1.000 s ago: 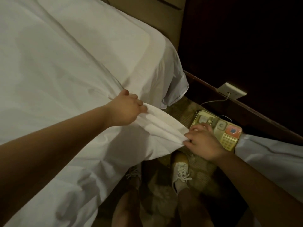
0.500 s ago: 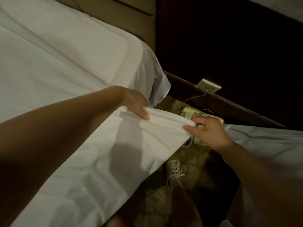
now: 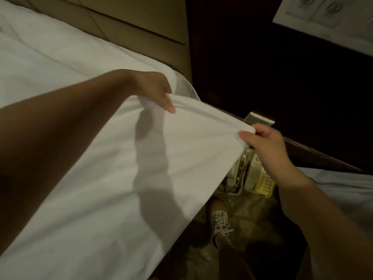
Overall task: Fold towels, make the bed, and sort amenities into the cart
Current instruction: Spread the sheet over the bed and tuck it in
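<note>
While the thumb and curled fingers (image 3: 169,106) of the left hand (image 3: 153,87) pinch a bunched fold of the thin white cotton sheet (image 3: 141,168), the right hand (image 3: 266,146) grips the sheet's corner between its thumb and bent fingers (image 3: 245,135). Both hands are closed tight on cloth and nothing else. Between the two grips the hem is taut, its long line running from the left hand near the bed's head down and outward to the right hand.

The next move, I judge, turns on one relation. The white-covered mattress (image 3: 50,57) lies to the left of and beyond both hands. The left hand is by its corner, while the right hand hangs out past the mattress side, above the floor gap. So the corner must travel leftward and toward the tan padded headboard (image 3: 131,19) to lie square, and the left hand, being nearer, would serve as the pivot.

The sheet looks light, smooth and limp, with soft creases fanning from each pinch and an arm's shadow across it. It would likely sag wherever tension drops.

Below the right wrist a beige push-button telephone (image 3: 258,180) sits on the patterned carpet (image 3: 252,209), near a pale laced shoe (image 3: 221,221). A second white-sheeted bed (image 3: 343,184) shows at the right, below dark wood panelling (image 3: 262,67).
</note>
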A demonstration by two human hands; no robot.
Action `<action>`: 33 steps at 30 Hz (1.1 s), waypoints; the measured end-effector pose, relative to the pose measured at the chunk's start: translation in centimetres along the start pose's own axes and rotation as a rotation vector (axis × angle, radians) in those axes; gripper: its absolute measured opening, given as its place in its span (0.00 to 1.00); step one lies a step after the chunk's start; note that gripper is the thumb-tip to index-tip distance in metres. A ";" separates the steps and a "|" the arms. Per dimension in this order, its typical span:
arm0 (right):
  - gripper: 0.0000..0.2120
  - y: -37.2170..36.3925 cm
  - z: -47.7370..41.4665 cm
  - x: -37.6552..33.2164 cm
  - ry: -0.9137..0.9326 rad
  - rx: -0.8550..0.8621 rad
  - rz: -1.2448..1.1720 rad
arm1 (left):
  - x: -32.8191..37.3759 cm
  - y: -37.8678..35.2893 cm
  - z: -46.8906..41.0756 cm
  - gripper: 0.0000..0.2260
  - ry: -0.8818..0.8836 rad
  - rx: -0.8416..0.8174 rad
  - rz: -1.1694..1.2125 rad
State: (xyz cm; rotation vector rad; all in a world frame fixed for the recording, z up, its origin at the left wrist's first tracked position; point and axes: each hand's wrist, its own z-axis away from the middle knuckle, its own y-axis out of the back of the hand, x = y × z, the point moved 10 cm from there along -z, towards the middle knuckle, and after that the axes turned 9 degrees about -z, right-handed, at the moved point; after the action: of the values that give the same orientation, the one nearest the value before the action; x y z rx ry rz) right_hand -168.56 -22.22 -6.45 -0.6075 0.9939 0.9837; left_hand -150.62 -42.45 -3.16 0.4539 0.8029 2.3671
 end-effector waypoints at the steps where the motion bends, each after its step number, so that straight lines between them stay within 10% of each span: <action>1: 0.08 0.2 -0.4 -0.1 -0.002 0.017 -0.050 | 0.1 0.5 -0.5 0.13 0.005 0.043 -0.007; 5: 0.01 0.4 -3.0 2.0 0.053 0.063 0.432 | 0.2 0.7 -2.0 0.16 0.125 0.340 -0.284; 11: 0.26 -3.8 -2.5 7.2 -0.173 -0.153 1.085 | 1.1 -8.5 1.9 0.30 0.297 0.444 -0.294; 24: 0.23 -34.7 21.0 -13.6 0.634 -0.530 1.037 | -7.8 -18.9 38.2 0.27 0.895 0.578 0.296; 33: 0.23 -52.4 43.5 -4.9 0.741 -0.742 1.117 | -15.3 -40.2 59.5 0.26 1.181 0.621 0.600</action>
State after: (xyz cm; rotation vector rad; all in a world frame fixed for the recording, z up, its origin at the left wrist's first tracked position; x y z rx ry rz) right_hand -105.12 -13.07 17.02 -1.1033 1.6924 2.2671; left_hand -93.17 -0.33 14.42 -0.6923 2.1932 2.7893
